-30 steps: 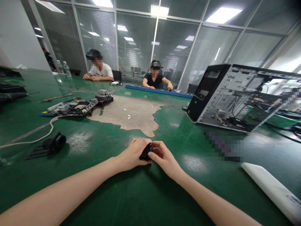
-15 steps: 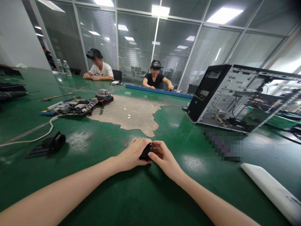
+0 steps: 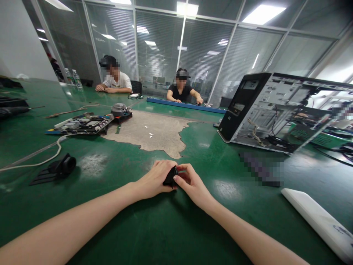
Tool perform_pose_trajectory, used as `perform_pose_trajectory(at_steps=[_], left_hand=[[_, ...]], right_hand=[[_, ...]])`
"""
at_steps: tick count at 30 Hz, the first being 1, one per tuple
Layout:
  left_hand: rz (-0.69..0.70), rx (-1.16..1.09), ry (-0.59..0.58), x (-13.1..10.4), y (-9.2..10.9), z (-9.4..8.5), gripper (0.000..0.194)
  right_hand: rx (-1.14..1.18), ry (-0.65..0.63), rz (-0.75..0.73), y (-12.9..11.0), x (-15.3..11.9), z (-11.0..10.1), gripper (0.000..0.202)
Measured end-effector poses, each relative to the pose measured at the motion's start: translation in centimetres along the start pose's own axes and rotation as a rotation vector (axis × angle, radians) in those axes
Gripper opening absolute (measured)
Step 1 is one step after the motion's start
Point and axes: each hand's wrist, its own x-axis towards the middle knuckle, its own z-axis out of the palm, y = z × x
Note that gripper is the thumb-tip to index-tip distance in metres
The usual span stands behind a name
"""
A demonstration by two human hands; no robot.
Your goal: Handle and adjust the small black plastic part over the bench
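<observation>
- Black part (image 3: 168, 178): one, gripped between both hands, low over the near middle of the table.
- Left hand (image 3: 157, 179): wrapped over its left side, closed on it. Right hand (image 3: 189, 180): thumb and fingers pinching its right edge.
- Table (image 3: 171, 232): glossy green top, scuffed; one ragged bare patch (image 3: 165, 127) beyond the hands, with a few white scraps (image 3: 151, 135) on it.
- Left of the hands: one black plastic piece (image 3: 62, 166) with a round opening; farther off, one circuit board (image 3: 82, 124) and one fan (image 3: 120, 109).
- Right: one white slab (image 3: 314, 221); one dark item (image 3: 260, 168), pixelated.
- Computer case (image 3: 234, 108): one, side open, loose cables (image 3: 273, 140) inside.
- Green basket (image 3: 317, 137): one, behind the case; contents too blurred to tell.
- Far side: two seated people, one in a white shirt (image 3: 122, 81), one in a black shirt (image 3: 179, 95); two bottles (image 3: 77, 79); one long blue bar (image 3: 187, 105).
- Room: glass partition (image 3: 160, 48) with blinds, bright ceiling lights.
</observation>
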Motion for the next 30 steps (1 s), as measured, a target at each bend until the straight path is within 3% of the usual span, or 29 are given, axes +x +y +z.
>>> perform_pose_trajectory(at_steps=[5,9,16,21,25,30], left_hand=[[0.0,-0.011,-0.004,-0.04,-0.03,-0.06,0.052],[-0.004,-0.012,0.001,-0.02,-0.01,-0.01,0.054],[-0.001,0.0,0.008,-0.03,-0.09,0.17,0.052],[0.0,0.0,0.005,-0.02,-0.16,0.15,0.054],[-0.017,-0.005,0.012,-0.04,-0.1,0.14,0.056],[-0.018,-0.003,0.012,-0.05,0.05,0.08,0.05]], right_hand=[[-0.105,-0.053,-0.043,-0.33,-0.57,0.02,0.017],[-0.12,0.004,-0.126,-0.26,-0.55,0.13,0.011],[-0.032,0.002,-0.018,-0.22,0.13,0.01,0.019],[-0.072,-0.049,-0.074,-0.07,-0.46,-0.06,0.02],[-0.075,0.003,-0.131,0.04,-0.59,0.08,0.012],[-0.02,0.025,-0.04,-0.14,-0.05,0.16,0.016]])
